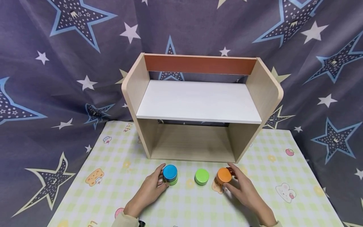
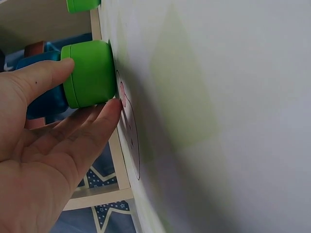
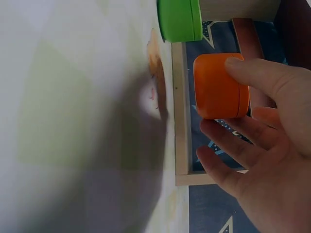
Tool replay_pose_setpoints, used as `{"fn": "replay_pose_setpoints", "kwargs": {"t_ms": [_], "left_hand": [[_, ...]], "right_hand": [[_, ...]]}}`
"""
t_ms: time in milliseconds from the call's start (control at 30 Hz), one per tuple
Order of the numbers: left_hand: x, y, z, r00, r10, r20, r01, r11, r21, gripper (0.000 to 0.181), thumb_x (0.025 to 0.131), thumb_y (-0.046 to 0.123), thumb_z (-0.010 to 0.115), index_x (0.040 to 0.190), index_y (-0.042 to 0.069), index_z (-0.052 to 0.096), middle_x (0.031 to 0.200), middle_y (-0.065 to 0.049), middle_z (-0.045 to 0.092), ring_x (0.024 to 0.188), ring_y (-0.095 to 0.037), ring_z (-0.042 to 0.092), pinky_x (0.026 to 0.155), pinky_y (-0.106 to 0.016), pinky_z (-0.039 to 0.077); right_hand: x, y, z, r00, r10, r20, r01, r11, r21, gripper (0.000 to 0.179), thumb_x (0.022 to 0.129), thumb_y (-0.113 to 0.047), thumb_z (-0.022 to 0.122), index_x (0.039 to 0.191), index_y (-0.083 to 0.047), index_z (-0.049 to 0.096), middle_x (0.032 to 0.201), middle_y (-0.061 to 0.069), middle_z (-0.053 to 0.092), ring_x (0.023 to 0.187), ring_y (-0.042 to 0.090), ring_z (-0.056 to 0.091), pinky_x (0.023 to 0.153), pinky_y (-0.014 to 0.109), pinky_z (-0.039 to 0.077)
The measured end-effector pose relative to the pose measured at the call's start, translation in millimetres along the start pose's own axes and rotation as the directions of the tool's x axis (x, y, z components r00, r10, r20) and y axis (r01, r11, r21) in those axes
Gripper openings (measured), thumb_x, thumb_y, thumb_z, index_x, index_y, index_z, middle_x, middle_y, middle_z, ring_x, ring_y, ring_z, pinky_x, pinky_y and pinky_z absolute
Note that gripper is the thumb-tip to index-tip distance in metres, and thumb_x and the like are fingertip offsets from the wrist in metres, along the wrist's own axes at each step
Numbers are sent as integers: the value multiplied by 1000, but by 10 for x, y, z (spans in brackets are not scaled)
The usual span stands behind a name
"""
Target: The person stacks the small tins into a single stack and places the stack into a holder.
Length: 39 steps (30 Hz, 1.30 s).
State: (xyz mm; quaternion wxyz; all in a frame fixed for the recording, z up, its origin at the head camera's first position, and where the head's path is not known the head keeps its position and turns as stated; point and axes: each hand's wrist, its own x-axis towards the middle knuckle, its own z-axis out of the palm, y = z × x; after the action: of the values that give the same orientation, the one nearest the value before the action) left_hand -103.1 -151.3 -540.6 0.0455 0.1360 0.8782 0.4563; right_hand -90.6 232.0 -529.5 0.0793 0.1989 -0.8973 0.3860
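A small blue lidded tub (image 1: 170,172) stands stacked on a green lidded tub (image 2: 90,73) on the table, left of centre. My left hand (image 1: 148,188) grips the lower tub, its thumb on the green lid and its fingers around the far side. My right hand (image 1: 246,190) holds an orange lidded tub (image 3: 219,86) between thumb and fingers, raised a little above the table. Between the hands stands a second green tub (image 1: 202,177), touched by neither. The undersides of the blue and orange tubs cannot be seen from above.
A two-level wooden shelf (image 1: 198,101) with a white upper board stands right behind the tubs. The table wears a checked cloth (image 1: 181,211) with cartoon prints. A dark star-patterned curtain (image 1: 71,78) hangs behind and at the sides.
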Motion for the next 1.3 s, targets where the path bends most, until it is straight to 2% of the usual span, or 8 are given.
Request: {"fn": "replay_pose_setpoints", "kwargs": {"t_ms": [367, 533, 800, 1100, 1300], "left_hand": [[-4, -9, 1, 1000, -3, -2, 3, 1000, 1, 77, 90, 8, 76, 153, 1, 33, 132, -18, 60, 121, -27, 59, 91, -31, 55], [-6, -6, 0, 1000, 2, -2, -2, 1000, 0, 77, 90, 7, 76, 153, 0, 33, 131, -18, 60, 121, -28, 59, 91, -32, 55], [-6, -11, -5, 1000, -17, 9, 17, 1000, -5, 77, 91, 10, 76, 154, 1, 32, 132, -17, 60, 121, -26, 59, 92, -31, 55], [-10, -11, -11, 999, -30, 24, 31, 999, -19, 77, 91, 10, 75, 154, 0, 31, 133, -18, 59, 121, -27, 59, 92, -32, 55], [-5, -17, -14, 999, -29, 29, 30, 999, -29, 76, 92, 11, 74, 154, 0, 31, 132, -18, 60, 121, -28, 59, 92, -32, 55]], "right_hand": [[131, -114, 7, 1000, -4, 27, 3, 1000, 25, 80, 86, -9, 81, 152, -7, 37, 136, 14, 58, 115, 23, 61, 89, 48, 55], [192, -159, 31, 999, -18, 27, 17, 999, 30, 81, 85, -8, 81, 153, -9, 36, 132, 8, 61, 114, 23, 61, 89, 48, 55], [282, -261, 76, 997, -30, 64, 25, 997, 69, 80, 86, -9, 80, 153, -6, 36, 132, 8, 61, 117, 25, 60, 92, 48, 54], [373, -365, 130, 994, -67, 86, 62, 996, 67, 80, 87, -16, 81, 153, -9, 37, 129, 0, 61, 117, 18, 58, 93, 46, 54], [424, -406, 156, 991, -97, 88, 90, 993, 79, 80, 88, -16, 80, 154, -15, 35, 130, 1, 60, 118, 19, 57, 87, 49, 56]]}}
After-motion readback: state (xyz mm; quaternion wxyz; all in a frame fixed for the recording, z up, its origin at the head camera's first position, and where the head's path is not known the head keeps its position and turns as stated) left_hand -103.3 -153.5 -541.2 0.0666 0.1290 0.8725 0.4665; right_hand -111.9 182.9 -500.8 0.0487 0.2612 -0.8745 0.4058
